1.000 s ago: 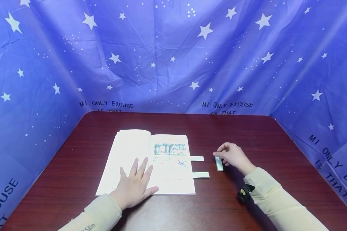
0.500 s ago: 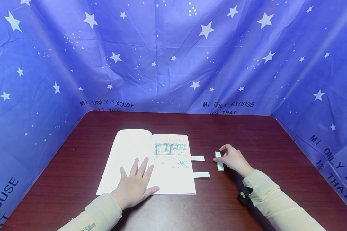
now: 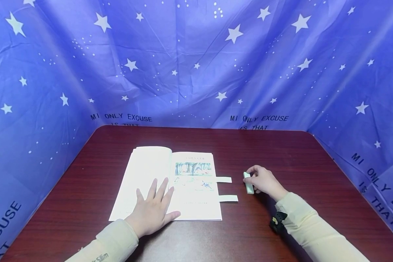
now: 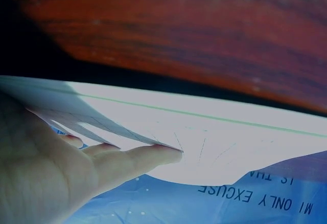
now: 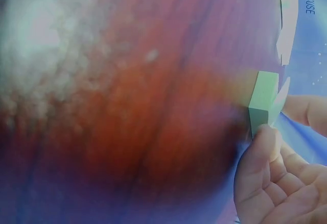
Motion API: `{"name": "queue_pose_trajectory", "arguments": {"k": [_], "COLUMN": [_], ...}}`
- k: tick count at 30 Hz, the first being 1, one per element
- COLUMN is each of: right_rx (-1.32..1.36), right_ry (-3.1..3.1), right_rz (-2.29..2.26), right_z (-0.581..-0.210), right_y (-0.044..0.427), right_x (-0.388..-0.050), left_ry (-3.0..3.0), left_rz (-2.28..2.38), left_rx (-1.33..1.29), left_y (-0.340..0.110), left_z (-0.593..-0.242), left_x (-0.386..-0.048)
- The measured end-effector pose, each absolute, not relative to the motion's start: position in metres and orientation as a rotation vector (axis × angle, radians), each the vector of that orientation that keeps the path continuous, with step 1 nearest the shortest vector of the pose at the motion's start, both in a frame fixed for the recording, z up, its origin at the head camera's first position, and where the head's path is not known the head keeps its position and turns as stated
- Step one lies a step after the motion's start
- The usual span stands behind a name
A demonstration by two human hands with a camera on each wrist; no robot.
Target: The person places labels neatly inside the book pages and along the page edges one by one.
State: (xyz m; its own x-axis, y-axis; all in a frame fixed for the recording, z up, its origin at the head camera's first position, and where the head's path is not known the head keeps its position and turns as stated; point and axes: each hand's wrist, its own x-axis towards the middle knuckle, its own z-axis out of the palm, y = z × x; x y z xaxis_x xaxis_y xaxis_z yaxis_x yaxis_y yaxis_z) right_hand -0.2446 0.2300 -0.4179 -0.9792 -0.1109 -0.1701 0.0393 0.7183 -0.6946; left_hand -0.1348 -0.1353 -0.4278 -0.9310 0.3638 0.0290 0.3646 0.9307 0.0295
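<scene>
An open book (image 3: 196,213) lies on the table, its right page showing coloured pictures. My left hand (image 3: 152,214) rests spread and flat across the lower part of the book, as the left wrist view also shows. Two pale strips, an upper one (image 3: 224,179) and a lower one (image 3: 228,198), stick out past the book's right edge. Right of them, my right hand (image 3: 265,182) grips a small pale green pad (image 3: 249,187). In the right wrist view the pad (image 5: 263,94) sits against my fingers, and a thin sheet (image 5: 281,101) stands lifted from its face.
The dark red wooden table (image 3: 190,240) spreads around the book on every side. Behind and beside it hangs a blue curtain (image 3: 196,83) with white stars and printed words.
My right hand first drew back from the pad's top end with its fingers spread, then closed in on it again. My left hand and the book have stayed in place.
</scene>
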Motion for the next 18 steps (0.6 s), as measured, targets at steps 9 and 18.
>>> {"name": "queue_pose_trajectory", "arguments": {"k": [9,18], "right_rx": [-0.056,-0.071], "right_ry": [2.717,2.727], "right_rz": [-1.144,-1.15], "right_z": [-0.418,-0.4177], "right_y": [0.2291,0.2295], "right_x": [-0.2441,-0.2447], "left_ry": [-3.06,-3.054], "left_rz": [-0.052,-0.02], "left_rx": [-0.578,-0.573], "left_y": [-0.1351,-0.1348], "left_z": [-0.4276,-0.4276], "left_x": [-0.1342,-0.1341]}}
